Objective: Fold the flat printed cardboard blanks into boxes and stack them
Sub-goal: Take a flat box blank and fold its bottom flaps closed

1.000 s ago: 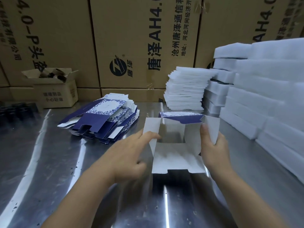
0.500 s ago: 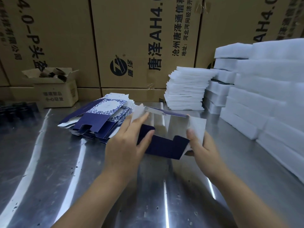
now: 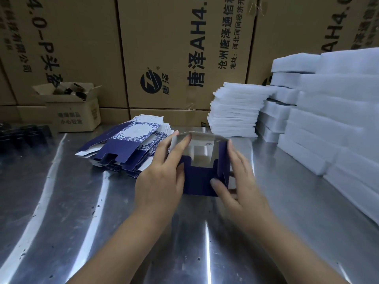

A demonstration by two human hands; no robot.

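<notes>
A half-formed box, dark blue outside and grey-white inside, stands on the steel table between my hands. My left hand holds its left side, fingers reaching over the top edge and thumb against the blue front flap. My right hand holds the right side, thumb pressing the front flap, fingers along the right wall. The front flap has a notched cut-out and leans up toward the opening. A pile of flat blue-and-white printed blanks lies to the left behind my left hand.
White foam sheets are stacked at the back centre, and thicker white foam blocks fill the right side. Large brown cartons wall the back. A small open carton and dark objects sit at the far left.
The box turned over: its white inside flap faced me, then the blue outer flap came up. Both hands moved in around its sides and now press the front flap.
</notes>
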